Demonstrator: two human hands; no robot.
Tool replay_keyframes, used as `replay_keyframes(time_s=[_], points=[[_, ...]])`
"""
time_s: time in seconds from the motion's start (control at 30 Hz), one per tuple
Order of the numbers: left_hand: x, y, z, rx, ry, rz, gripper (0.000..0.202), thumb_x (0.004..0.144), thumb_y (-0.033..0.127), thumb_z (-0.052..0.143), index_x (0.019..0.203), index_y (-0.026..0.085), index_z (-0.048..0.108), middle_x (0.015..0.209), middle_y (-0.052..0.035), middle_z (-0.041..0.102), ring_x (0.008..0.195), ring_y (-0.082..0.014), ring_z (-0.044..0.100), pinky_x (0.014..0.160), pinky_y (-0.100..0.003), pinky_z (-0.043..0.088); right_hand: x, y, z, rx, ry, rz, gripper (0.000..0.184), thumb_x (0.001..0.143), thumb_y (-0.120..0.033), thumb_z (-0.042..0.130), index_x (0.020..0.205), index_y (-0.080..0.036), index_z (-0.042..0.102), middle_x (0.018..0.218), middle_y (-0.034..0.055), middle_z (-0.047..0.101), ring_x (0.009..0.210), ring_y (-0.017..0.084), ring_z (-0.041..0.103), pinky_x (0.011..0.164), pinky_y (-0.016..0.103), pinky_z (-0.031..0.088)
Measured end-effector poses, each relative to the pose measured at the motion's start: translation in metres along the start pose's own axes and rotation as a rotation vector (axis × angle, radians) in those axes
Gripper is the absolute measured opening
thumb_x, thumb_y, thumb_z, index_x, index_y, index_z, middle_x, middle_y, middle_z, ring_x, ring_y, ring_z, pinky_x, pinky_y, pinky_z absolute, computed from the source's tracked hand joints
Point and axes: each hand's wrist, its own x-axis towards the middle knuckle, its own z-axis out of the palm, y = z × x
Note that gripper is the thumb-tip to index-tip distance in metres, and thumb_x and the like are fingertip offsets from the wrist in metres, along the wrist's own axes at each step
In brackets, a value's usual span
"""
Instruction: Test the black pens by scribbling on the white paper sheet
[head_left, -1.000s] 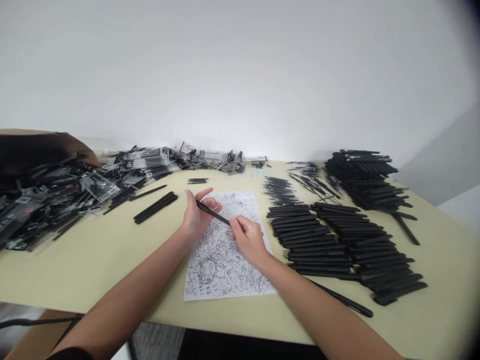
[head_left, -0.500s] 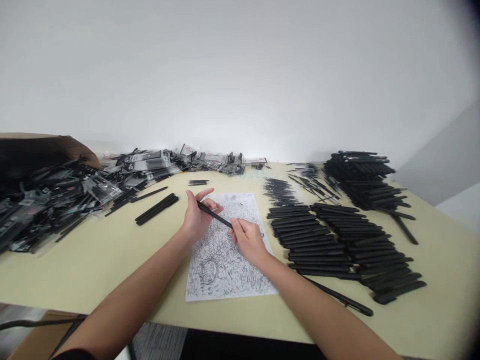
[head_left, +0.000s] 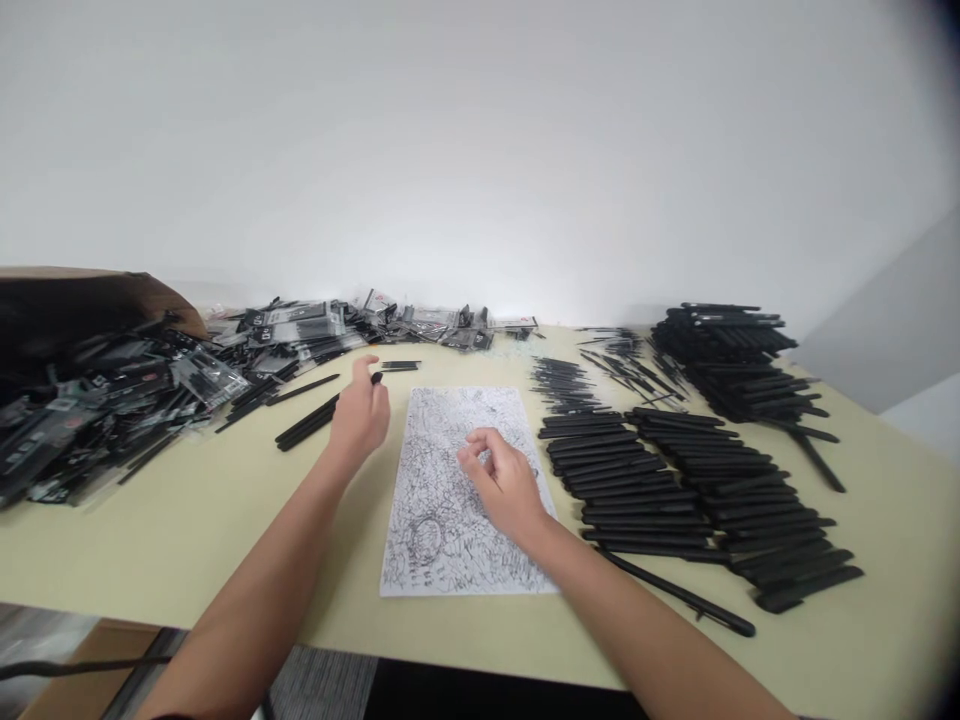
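Observation:
My left hand [head_left: 358,412] hovers left of the scribbled paper [head_left: 450,520], close to a small group of black pens [head_left: 304,425] on the table. Its fingers are curled round a black pen [head_left: 376,378], of which only the end shows past the fingertips. My right hand [head_left: 501,478] rests over the middle of the paper with thumb and fingers drawn loosely together; I see nothing between them.
Rows of black pens [head_left: 622,470] lie right of the paper, with a taller stack [head_left: 720,350] behind and thin refills [head_left: 559,385] beside them. A heap of packaged pens [head_left: 112,400] and a cardboard box [head_left: 82,290] fill the left. One loose pen [head_left: 675,592] lies near the front edge.
Both hands held one pen over the paper. My right hand has let go, and my left hand has carried the pen off to the left, towards the small group of pens.

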Motion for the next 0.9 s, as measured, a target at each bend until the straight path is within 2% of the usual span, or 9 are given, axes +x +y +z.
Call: replay_keyframes(time_s=[0.1, 0.13, 0.2, 0.3, 0.4, 0.5, 0.63, 0.77, 0.9], points=[[-0.003, -0.008, -0.003, 0.784, -0.07, 0.079, 0.027, 0.085, 0.02, 0.042, 0.108, 0.019, 0.058, 0.1, -0.0159, 0.062, 0.088, -0.0299, 0.061, 0.073, -0.038, 0.045, -0.001, -0.006, -0.002, -0.105, -0.023, -0.019, 0.035, 0.092, -0.054, 0.046, 0.105, -0.023, 0.058, 0.089, -0.0002, 0.068, 0.057, 0.012, 0.054, 0.062, 0.027, 0.039], [-0.003, -0.01, -0.003, 0.944, -0.115, 0.058, 0.028, 0.085, 0.019, 0.041, 0.106, 0.018, 0.059, 0.105, -0.019, 0.061, 0.094, -0.0328, 0.06, 0.075, -0.04, 0.045, -0.001, -0.011, -0.005, -0.172, -0.04, -0.034, 0.033, 0.092, -0.053, 0.047, 0.104, -0.024, 0.059, 0.09, 0.0005, 0.068, 0.059, 0.012, 0.055, 0.062, 0.027, 0.039], [-0.004, -0.016, -0.003, 1.117, -0.171, 0.018, 0.031, 0.084, 0.015, 0.038, 0.106, 0.016, 0.06, 0.11, -0.0224, 0.06, 0.101, -0.0355, 0.059, 0.075, -0.042, 0.046, -0.002, -0.023, -0.013, -0.372, -0.096, -0.069, 0.029, 0.093, -0.048, 0.047, 0.1, -0.024, 0.062, 0.091, 0.003, 0.07, 0.062, 0.015, 0.058, 0.059, 0.027, 0.036], [-0.003, -0.023, -0.003, 1.201, -0.131, 0.014, 0.036, 0.083, 0.011, 0.036, 0.109, 0.015, 0.06, 0.112, -0.024, 0.058, 0.102, -0.0368, 0.057, 0.074, -0.045, 0.046, -0.012, -0.042, -0.038, -0.704, -0.201, -0.042, 0.027, 0.09, -0.046, 0.053, 0.087, -0.022, 0.066, 0.083, 0.0068, 0.07, 0.062, 0.019, 0.062, 0.051, 0.026, 0.027], [-0.003, -0.026, -0.004, 1.25, -0.099, 0.021, 0.037, 0.082, 0.009, 0.038, 0.111, 0.015, 0.061, 0.113, -0.0241, 0.058, 0.103, -0.0373, 0.054, 0.074, -0.046, 0.045, -0.039, -0.041, -0.075, -0.805, -0.227, 0.014, 0.016, 0.086, -0.036, 0.057, 0.079, -0.026, 0.067, 0.077, 0.0031, 0.07, 0.064, 0.019, 0.065, 0.048, 0.025, 0.025], [-0.005, -0.026, -0.004, 1.303, -0.063, 0.04, 0.038, 0.082, 0.008, 0.036, 0.109, 0.015, 0.062, 0.112, -0.0237, 0.057, 0.103, -0.0368, 0.052, 0.074, -0.045, 0.043, -0.079, -0.017, -0.114, -0.886, -0.132, 0.075, 0.017, 0.083, -0.029, 0.056, 0.07, -0.029, 0.067, 0.073, 0.0011, 0.068, 0.057, 0.018, 0.063, 0.044, 0.025, 0.027], [-0.009, -0.021, 0.004, 1.326, -0.037, 0.126, 0.038, 0.084, 0.008, 0.034, 0.107, 0.017, 0.063, 0.112, -0.0206, 0.057, 0.104, -0.0348, 0.051, 0.076, -0.043, 0.04, -0.12, 0.022, -0.152, -0.893, -0.014, 0.063, 0.024, 0.086, -0.03, 0.048, 0.084, -0.033, 0.071, 0.085, 0.0039, 0.071, 0.057, 0.019, 0.063, 0.046, 0.029, 0.039], [-0.012, -0.02, 0.022, 1.248, -0.157, 0.311, 0.04, 0.086, 0.007, 0.032, 0.109, 0.02, 0.062, 0.113, -0.0165, 0.06, 0.105, -0.0328, 0.053, 0.082, -0.044, 0.038, -0.133, 0.045, -0.16, -0.903, -0.102, 0.018, 0.03, 0.086, -0.027, 0.043, 0.096, -0.033, 0.071, 0.088, 0.0059, 0.07, 0.064, 0.021, 0.066, 0.051, 0.029, 0.046], [-0.014, -0.029, 0.038, 1.1, -0.296, 0.467, 0.037, 0.088, 0.01, 0.035, 0.11, 0.02, 0.064, 0.113, -0.0146, 0.063, 0.106, -0.0301, 0.056, 0.089, -0.043, 0.037, -0.135, 0.058, -0.151, -0.993, -0.132, -0.021, 0.025, 0.087, -0.021, 0.044, 0.09, -0.029, 0.068, 0.083, 0.0034, 0.068, 0.059, 0.017, 0.065, 0.05, 0.026, 0.045]])
